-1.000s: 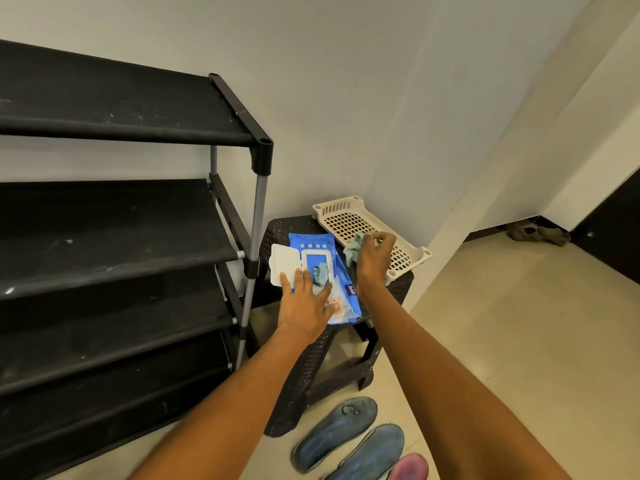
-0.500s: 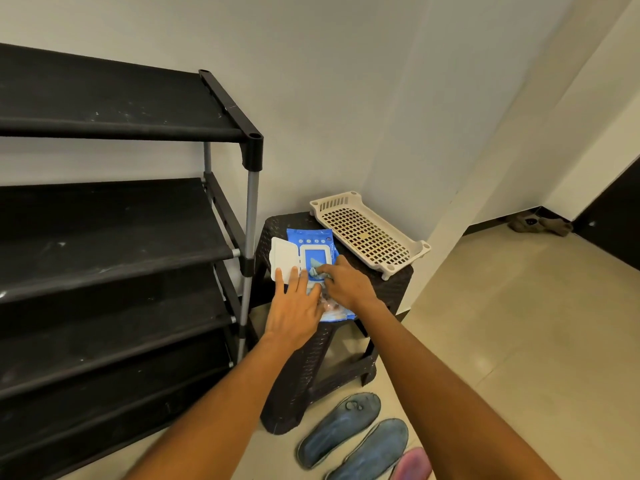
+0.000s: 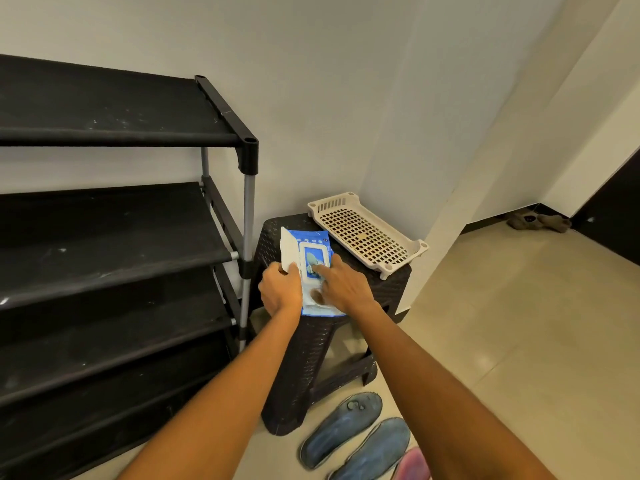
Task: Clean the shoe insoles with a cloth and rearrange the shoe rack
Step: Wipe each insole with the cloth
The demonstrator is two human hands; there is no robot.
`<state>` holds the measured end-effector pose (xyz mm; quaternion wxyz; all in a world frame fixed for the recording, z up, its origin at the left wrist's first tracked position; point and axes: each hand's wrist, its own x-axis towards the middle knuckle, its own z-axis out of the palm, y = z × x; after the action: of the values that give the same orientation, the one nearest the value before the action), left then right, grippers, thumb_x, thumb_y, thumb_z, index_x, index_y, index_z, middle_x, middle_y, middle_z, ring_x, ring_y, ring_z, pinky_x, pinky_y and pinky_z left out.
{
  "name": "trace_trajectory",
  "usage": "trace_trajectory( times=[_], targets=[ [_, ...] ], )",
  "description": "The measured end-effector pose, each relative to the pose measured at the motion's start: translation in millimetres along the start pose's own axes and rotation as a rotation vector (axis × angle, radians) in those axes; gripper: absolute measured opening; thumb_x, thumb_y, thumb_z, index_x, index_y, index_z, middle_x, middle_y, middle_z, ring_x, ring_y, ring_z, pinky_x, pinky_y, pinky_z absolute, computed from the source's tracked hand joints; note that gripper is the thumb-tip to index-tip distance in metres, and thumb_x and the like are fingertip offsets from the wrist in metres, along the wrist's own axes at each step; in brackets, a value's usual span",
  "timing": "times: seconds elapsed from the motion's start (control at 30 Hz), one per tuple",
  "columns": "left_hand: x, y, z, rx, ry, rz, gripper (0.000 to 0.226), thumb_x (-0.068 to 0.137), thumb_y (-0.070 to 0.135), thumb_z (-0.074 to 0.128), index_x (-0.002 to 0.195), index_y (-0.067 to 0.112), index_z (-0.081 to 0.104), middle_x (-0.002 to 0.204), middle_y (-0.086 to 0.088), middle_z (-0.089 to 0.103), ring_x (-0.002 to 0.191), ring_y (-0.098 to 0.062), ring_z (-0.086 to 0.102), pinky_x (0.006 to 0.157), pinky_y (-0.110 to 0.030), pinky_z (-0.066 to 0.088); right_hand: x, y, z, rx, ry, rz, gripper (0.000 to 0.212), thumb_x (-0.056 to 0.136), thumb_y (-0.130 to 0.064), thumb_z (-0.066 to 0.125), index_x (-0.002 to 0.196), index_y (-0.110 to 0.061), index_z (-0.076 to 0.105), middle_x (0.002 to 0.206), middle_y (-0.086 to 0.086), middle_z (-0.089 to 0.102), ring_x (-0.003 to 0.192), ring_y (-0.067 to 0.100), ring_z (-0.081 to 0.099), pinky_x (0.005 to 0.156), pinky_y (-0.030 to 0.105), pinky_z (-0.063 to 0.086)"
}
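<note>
A blue wet-wipes pack (image 3: pixel 325 308) lies on a dark woven stool (image 3: pixel 388 285), its white lid (image 3: pixel 288 247) flipped open to the left. My left hand (image 3: pixel 280 291) pinches the lid's lower edge between thumb and fingers. My right hand (image 3: pixel 343 287) rests on the pack, and its index finger presses a teal wipe (image 3: pixel 313 266) into the pack's opening. Two blue insoles (image 3: pixel 341 427) lie side by side on the floor in front of the stool, with a pink insole (image 3: pixel 412 465) at the bottom edge. The black shoe rack (image 3: pixel 114 237) stands at the left with bare shelves.
A white perforated basket (image 3: pixel 367 233) sits on the stool's far right side, overhanging its edge. A pair of brown shoes (image 3: pixel 536 221) lies in the far corner by a dark door. Beige tiled floor stretches to the right.
My right hand brought the teal wipe from the basket back to the pack's opening. My left hand shifted from lying flat on the pack to pinching the lid.
</note>
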<state>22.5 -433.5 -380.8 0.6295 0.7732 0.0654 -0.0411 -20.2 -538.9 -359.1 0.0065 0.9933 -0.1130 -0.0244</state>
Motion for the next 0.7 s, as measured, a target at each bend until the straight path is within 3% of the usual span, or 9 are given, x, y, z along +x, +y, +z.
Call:
trace_trajectory(
  times=[0.2, 0.33, 0.43, 0.53, 0.7],
  targets=[
    [1, -3, -2, 0.061, 0.023, 0.191, 0.02, 0.09, 0.027, 0.058, 0.081, 0.01, 0.055, 0.086, -0.009, 0.065, 0.082, -0.027, 0.063, 0.075, -0.047, 0.054, 8, -7, -4, -0.115, -0.028, 0.003, 0.045, 0.092, -0.03, 0.052, 0.134, -0.02, 0.04, 0.129, 0.012, 0.038, 0.112, 0.028, 0.047, 0.07, 0.035, 0.039],
    [1, -7, -7, 0.318, 0.091, 0.34, 0.022, 0.09, 0.028, 0.06, 0.101, 0.01, 0.054, 0.107, -0.011, 0.06, 0.103, -0.026, 0.056, 0.087, -0.042, 0.048, 9, -11, -4, 0.149, 0.08, 0.03, 0.039, 0.091, -0.012, 0.053, 0.129, -0.021, 0.05, 0.121, 0.011, 0.044, 0.103, 0.029, 0.053, 0.072, 0.033, 0.039],
    [3, -11, -9, 0.514, -0.007, 0.503, 0.038, 0.09, 0.028, 0.06, 0.119, 0.006, 0.048, 0.125, -0.012, 0.05, 0.117, -0.025, 0.049, 0.096, -0.038, 0.043, 8, -8, 1, 0.405, 0.201, 0.127, 0.031, 0.089, -0.006, 0.049, 0.119, -0.017, 0.049, 0.115, 0.011, 0.05, 0.089, 0.026, 0.055, 0.066, 0.03, 0.034],
    [1, -18, -6, 0.573, -0.126, 0.647, 0.043, 0.092, 0.022, 0.057, 0.129, 0.006, 0.043, 0.132, -0.011, 0.045, 0.122, -0.023, 0.046, 0.103, -0.035, 0.039, 8, -3, 4, 0.42, 0.138, 0.109, 0.039, 0.09, -0.007, 0.043, 0.127, -0.02, 0.046, 0.119, 0.013, 0.046, 0.093, 0.029, 0.054, 0.069, 0.032, 0.038],
    [-5, -22, 0, 0.474, -0.155, 0.518, 0.051, 0.093, 0.021, 0.054, 0.137, 0.004, 0.033, 0.138, -0.014, 0.036, 0.126, -0.023, 0.042, 0.093, -0.033, 0.048, 14, -3, 4, 0.302, 0.044, 0.083, 0.045, 0.094, -0.014, 0.041, 0.138, -0.024, 0.039, 0.127, 0.012, 0.04, 0.106, 0.03, 0.052, 0.078, 0.036, 0.041]
  ],
)
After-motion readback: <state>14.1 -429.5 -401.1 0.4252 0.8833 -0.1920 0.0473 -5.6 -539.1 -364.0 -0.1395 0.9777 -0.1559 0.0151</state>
